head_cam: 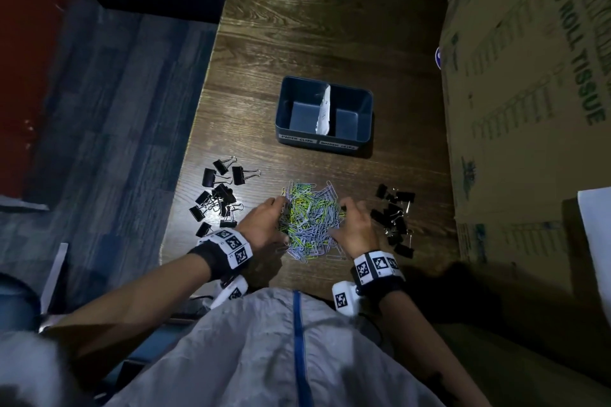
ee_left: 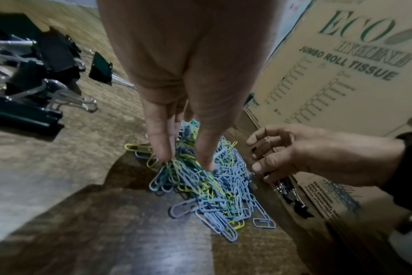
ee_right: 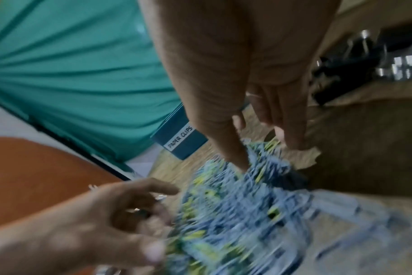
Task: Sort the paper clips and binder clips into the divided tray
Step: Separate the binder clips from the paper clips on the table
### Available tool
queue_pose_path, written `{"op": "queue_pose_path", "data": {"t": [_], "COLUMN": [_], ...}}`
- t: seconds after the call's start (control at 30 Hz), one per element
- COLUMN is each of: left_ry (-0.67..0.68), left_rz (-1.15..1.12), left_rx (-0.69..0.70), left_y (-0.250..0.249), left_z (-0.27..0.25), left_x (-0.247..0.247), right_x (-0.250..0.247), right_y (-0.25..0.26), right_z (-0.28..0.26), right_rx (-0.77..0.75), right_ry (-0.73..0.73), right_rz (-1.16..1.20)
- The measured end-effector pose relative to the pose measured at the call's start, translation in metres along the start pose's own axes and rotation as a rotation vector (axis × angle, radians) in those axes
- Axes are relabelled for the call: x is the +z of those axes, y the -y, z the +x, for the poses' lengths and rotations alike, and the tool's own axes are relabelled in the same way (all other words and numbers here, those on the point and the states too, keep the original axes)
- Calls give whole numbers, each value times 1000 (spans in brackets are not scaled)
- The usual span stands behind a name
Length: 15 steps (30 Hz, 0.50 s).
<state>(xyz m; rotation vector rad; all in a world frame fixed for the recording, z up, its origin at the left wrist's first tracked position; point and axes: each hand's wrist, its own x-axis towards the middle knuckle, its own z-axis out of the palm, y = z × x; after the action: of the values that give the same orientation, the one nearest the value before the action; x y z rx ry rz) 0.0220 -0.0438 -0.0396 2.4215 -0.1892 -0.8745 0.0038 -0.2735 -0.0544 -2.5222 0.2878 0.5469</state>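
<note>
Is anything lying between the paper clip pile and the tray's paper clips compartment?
Nothing visible. Bare table separates the paper clip pile from the tray; the binder clips lie off to the pile's left and right.

Heaped paper clips [ee_left: 220, 188]; left hand [ee_left: 188, 74] fingertips on heap, right hand [ee_left: 318, 156] alongside, fingers curled.

Head view looks steeply down; close wrist views face inward, sharing the paper clips [head_cam: 310, 218].

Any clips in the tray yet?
No: in the head view both compartments of the tray show bare floor on either side of the white divider.
</note>
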Motion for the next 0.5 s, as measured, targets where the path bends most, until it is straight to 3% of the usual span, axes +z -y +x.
{"op": "queue_pose_path", "data": {"t": [0.07,0.23,0.37,0.5], "left_ry": [-39,-60,-25,-70], "left_rz": [64,179,275,196], "left_rx": [4,4,109,126], "left_y": [1,-10,-22,-23], "left_z": [3,14,24,25], "left_x": [-4,-6,-5,-12], "right_x": [-8,-10,-5,-3], "right_y": [0,22,43,42], "right_z": [7,23,22,23], "right_rx": [11,-72,-111,-97], "right_ry": [20,278,240,179], "right_rz": [-15,-226,-340,-228]}}
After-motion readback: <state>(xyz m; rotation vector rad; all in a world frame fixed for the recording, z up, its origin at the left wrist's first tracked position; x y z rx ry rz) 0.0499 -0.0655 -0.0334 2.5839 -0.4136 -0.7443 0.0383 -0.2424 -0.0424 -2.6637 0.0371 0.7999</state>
